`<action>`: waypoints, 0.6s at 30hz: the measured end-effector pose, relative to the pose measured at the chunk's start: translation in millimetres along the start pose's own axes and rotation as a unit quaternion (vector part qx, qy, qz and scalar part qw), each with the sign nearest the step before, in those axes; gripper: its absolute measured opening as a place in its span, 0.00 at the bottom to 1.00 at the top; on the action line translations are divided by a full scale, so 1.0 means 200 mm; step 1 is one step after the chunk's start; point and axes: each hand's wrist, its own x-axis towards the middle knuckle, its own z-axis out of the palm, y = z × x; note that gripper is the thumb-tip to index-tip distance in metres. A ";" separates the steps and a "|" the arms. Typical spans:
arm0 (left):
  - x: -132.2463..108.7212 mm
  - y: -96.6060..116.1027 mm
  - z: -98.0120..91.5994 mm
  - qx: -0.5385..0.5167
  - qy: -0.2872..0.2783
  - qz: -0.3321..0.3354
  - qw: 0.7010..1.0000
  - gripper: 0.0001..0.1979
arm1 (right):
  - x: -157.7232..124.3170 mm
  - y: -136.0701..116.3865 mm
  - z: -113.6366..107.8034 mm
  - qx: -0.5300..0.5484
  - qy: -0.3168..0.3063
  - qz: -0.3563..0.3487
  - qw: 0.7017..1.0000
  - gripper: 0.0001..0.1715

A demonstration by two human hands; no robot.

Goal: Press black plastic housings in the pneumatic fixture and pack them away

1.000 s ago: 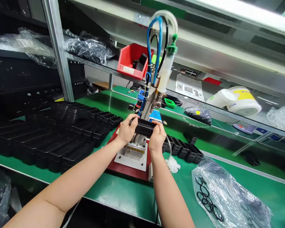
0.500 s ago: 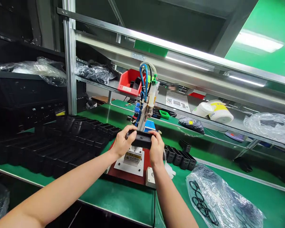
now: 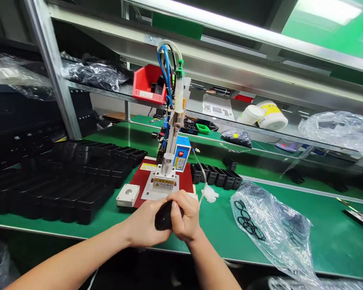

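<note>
Both my hands are closed around one small black plastic housing (image 3: 163,216), held just above the green bench near its front edge. My left hand (image 3: 145,225) cups it from the left and below. My right hand (image 3: 184,217) wraps over its right end, fingers curled. Most of the part is hidden by my fingers. Behind my hands stands a dispensing machine (image 3: 172,121) with blue hoses and a syringe, mounted on a red base plate (image 3: 145,177); its white fixture block (image 3: 163,177) holds nothing.
Rows of black housings (image 3: 78,177) fill the bench to the left. A short row of black parts (image 3: 216,175) lies right of the machine. A clear bag of black rubber rings (image 3: 260,225) lies at the right. A red bin (image 3: 147,82) sits on the shelf.
My hands have drawn the black housing off the machine's fixture and down toward me, to the bench's front edge. The view has shifted with my head.
</note>
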 end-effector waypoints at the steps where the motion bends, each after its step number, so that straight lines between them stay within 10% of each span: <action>1: -0.02 -0.03 0.03 -0.007 0.001 0.008 1.000 0.17 | -0.02 -0.01 0.00 -0.008 -0.009 -0.001 1.000 0.13; 12: -0.12 -0.09 0.03 -0.008 0.041 -0.018 0.999 0.22 | -0.04 -0.02 0.02 -0.004 -0.016 0.017 1.000 0.12; 18: -0.23 -0.15 -0.03 0.007 0.099 -0.035 0.994 0.28 | -0.07 0.11 0.05 0.110 0.127 0.235 0.957 0.17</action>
